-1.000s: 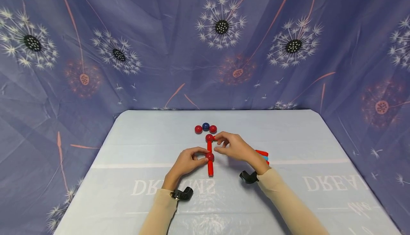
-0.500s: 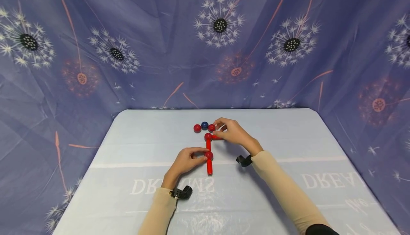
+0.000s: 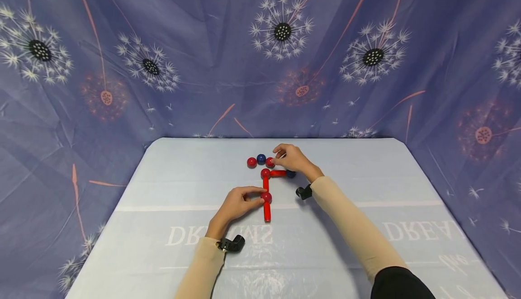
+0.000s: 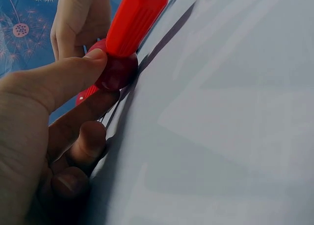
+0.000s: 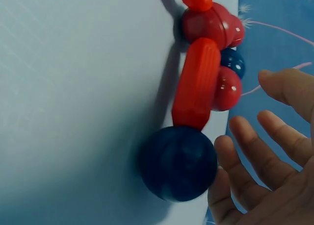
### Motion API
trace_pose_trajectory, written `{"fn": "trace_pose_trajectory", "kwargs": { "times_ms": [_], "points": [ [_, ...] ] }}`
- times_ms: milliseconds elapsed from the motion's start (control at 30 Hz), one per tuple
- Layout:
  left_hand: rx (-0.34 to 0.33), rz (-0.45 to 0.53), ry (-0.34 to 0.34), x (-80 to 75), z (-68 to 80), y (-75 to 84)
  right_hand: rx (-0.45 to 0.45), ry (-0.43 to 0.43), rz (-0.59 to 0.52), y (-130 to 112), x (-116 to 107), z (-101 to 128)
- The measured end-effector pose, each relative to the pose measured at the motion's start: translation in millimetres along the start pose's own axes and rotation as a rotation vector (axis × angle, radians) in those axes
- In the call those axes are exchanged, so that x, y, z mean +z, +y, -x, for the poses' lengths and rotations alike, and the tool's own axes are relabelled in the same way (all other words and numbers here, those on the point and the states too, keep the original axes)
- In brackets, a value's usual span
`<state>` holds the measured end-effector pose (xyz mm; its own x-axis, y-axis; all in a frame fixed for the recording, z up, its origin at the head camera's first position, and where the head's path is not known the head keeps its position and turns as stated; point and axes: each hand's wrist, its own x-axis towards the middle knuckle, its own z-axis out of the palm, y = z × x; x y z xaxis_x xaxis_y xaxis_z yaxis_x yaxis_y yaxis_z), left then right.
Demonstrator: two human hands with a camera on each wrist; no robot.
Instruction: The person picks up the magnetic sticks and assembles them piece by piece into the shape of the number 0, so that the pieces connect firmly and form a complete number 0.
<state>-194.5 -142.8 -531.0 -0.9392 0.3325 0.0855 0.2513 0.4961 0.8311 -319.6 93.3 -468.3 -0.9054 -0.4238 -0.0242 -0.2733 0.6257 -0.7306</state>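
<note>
On the table point(image 3: 171, 190), my build has two red rods point(image 3: 266, 185) in line and a short one point(image 3: 278, 173) branching toward 3 o'clock, capped by a dark blue ball point(image 3: 291, 173). My left hand point(image 3: 236, 206) pinches the middle red ball point(image 3: 266, 196); my right hand point(image 3: 294, 159), fingers loose and holding nothing, hovers by three spare balls point(image 3: 261, 160) at 12 o'clock, so I judge it partly done.

Dark blue ball point(image 5: 177, 162) touching red stick point(image 5: 197, 82), right hand point(image 5: 267, 151) fingers spread beside it

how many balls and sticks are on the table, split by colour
red balls: 4
blue balls: 2
red sticks: 3
total: 9 pieces. One red ball is pinched by the left hand; the right hand reaches the loose row's right-hand red ball.
</note>
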Motion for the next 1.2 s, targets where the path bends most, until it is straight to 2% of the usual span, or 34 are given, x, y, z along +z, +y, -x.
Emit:
{"fn": "trace_pose_trajectory", "kwargs": {
  "times_ms": [233, 767, 1200],
  "points": [
    [-0.013, 0.005, -0.001, 0.1, -0.7, -0.1, 0.031, -0.029, 0.002, 3, 6, -5],
    [-0.006, 0.002, 0.003, 0.2, -0.4, -1.3, 0.054, -0.006, 0.080, 7, 17, -9],
    [-0.010, 0.006, -0.003, -0.4, -0.4, -1.3, 0.054, 0.012, 0.072, 5, 22, -7]
  ]
}}
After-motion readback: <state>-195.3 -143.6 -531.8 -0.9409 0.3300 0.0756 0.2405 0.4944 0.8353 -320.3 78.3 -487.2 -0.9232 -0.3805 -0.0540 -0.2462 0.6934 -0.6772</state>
